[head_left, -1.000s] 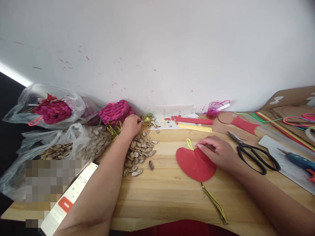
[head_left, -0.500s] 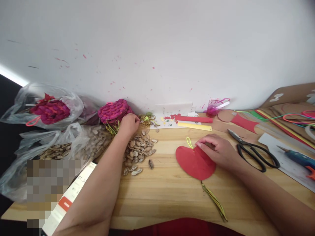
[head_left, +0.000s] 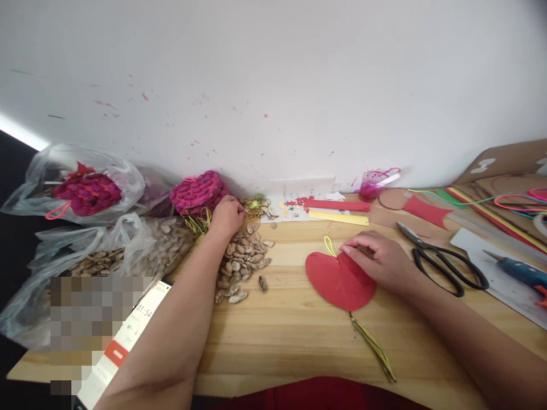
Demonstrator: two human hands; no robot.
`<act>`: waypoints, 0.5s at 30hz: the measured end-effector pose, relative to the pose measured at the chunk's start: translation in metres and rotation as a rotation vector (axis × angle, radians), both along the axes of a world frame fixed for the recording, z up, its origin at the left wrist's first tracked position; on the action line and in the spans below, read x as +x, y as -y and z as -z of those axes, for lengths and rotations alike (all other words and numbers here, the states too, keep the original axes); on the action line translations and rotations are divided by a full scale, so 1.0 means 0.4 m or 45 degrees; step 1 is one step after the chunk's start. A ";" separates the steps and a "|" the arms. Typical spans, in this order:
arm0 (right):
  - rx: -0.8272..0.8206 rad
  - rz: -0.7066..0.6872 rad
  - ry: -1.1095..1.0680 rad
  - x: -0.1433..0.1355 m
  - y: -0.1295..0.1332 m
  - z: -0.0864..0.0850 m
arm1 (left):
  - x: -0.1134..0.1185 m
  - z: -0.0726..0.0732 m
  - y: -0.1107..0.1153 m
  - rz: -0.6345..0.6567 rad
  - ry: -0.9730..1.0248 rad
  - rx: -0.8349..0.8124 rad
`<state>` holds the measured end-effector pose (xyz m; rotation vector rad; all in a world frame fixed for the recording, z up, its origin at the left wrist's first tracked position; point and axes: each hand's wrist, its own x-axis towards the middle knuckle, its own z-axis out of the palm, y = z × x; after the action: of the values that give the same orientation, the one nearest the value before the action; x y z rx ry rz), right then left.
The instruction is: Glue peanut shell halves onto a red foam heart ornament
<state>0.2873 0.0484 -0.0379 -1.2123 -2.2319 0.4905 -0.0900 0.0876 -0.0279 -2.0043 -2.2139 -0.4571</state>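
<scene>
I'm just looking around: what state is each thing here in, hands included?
Red heart: lying down, partly covered
Right hand: over the heart's right side
Left hand: fingers curled, contents hidden
Tassel: trailing below the heart
Shells: loosely heaped
Phone: screen lit, partly covered
Scissors: laid down, blades apparently closed

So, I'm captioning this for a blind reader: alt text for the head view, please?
A person's right hand touches a red heart with a yellow loop and tassel on a wooden table. Their left hand is near a heap of peanut shells; scissors lie at right.
</scene>
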 end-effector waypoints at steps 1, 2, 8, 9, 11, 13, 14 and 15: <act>0.003 0.000 -0.001 0.000 0.001 0.000 | 0.001 0.001 0.000 0.000 0.002 0.005; 0.009 0.003 -0.001 0.001 0.001 0.000 | 0.002 0.003 0.000 0.000 0.004 0.010; 0.018 -0.009 0.010 0.004 0.000 -0.001 | 0.007 0.001 0.000 -0.023 0.027 0.023; 0.017 -0.009 0.010 0.004 0.000 -0.001 | 0.007 -0.003 0.000 -0.028 0.036 0.016; 0.013 -0.004 0.011 0.003 0.000 0.000 | 0.004 -0.013 0.000 -0.039 0.061 -0.009; 0.013 -0.005 0.010 0.003 -0.001 0.000 | 0.001 -0.027 0.002 -0.050 0.092 -0.048; 0.016 -0.010 0.011 0.002 -0.001 0.000 | 0.000 -0.035 0.004 -0.056 0.107 -0.072; 0.019 -0.014 0.012 0.002 -0.002 0.000 | -0.001 -0.043 0.007 -0.062 0.119 -0.099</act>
<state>0.2880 0.0490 -0.0379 -1.1976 -2.2472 0.4724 -0.0903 0.0849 -0.0107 -2.0005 -2.3651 -0.4761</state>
